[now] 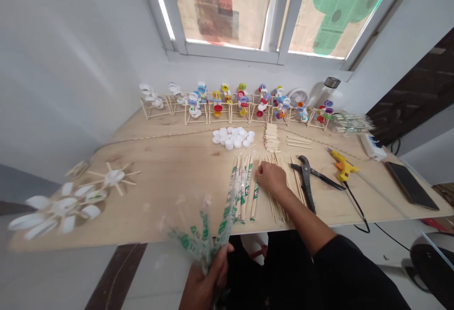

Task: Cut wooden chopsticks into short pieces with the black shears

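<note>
My left hand (209, 274) is closed around a bunch of clear plastic chopstick wrappers (205, 236) with green print, held at the table's front edge and partly blurred. My right hand (271, 177) is curled into a fist over the table, and whatever may be in its fingers is hidden. Beside it on the left lie several wrapped chopsticks (243, 187) in the same green-printed plastic. Bare wooden chopsticks (295, 182) lie in a row beneath and to the right of that hand.
Black pliers (305, 182), a yellow glue gun (343, 164) and a phone (411, 185) lie on the right. White caps (234, 137) and short sticks (271, 137) sit mid-table. Stick-framed cap wheels (243, 104) line the back; white petal-like wheels (64, 207) lie at left.
</note>
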Tool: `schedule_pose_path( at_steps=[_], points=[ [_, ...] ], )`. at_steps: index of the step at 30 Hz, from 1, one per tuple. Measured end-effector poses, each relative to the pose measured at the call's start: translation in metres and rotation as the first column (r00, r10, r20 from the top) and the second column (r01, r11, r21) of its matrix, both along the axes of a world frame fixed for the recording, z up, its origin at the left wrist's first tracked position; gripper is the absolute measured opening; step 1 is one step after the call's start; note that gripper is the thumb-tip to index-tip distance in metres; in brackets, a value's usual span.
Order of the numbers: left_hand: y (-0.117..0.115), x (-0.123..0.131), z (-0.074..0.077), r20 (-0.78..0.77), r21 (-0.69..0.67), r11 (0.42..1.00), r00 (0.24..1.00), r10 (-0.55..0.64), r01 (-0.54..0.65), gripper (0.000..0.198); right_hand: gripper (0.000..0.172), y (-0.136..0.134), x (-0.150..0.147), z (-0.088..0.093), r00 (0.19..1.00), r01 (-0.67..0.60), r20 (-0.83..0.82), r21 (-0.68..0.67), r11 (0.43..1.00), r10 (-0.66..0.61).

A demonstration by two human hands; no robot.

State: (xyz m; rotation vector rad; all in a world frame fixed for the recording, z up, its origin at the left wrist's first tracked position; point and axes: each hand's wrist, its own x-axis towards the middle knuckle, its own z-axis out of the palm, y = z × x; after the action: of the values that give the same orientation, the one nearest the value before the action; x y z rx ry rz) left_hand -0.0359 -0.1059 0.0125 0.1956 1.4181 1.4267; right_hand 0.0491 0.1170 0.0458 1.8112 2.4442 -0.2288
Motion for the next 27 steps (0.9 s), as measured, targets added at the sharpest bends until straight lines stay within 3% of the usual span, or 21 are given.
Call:
schedule_pose_path(
  at_steps=[9, 13, 19, 23, 27],
  points=[
    [0.003, 0.007, -0.003, -0.028, 0.034, 0.999, 0.999, -0.029, 0.030, 0.036, 0.039, -0.005, 0.004, 0.004, 0.998, -0.056, -0.014, 0.040, 0.998, 0.057],
    [0.005, 0.009, -0.001, -0.018, 0.038, 0.999, 0.999, -0.033, 0.034, 0.038, 0.029, -0.005, 0.004, 0.003, 0.998, -0.046, -0.047, 0.020, 0.999, 0.046],
    [0.005, 0.010, -0.004, -0.041, 0.060, 0.997, 0.998, -0.044, 0.046, 0.034, 0.016, 0.002, 0.009, -0.004, 0.974, 0.085, -0.208, -0.040, 0.996, -0.091],
    [0.011, 0.009, 0.007, -0.059, 0.074, 0.996, 0.997, -0.047, 0.051, 0.032, 0.012, 0.004, 0.017, -0.001, 0.880, 0.111, -0.455, -0.083, 0.990, -0.137],
    [0.027, 0.010, 0.031, -0.164, 0.118, 0.993, 0.986, 0.001, 0.018, 0.027, 0.021, -0.010, 0.024, 0.010, 0.669, 0.042, -0.732, -0.136, 0.990, -0.130]
  ],
)
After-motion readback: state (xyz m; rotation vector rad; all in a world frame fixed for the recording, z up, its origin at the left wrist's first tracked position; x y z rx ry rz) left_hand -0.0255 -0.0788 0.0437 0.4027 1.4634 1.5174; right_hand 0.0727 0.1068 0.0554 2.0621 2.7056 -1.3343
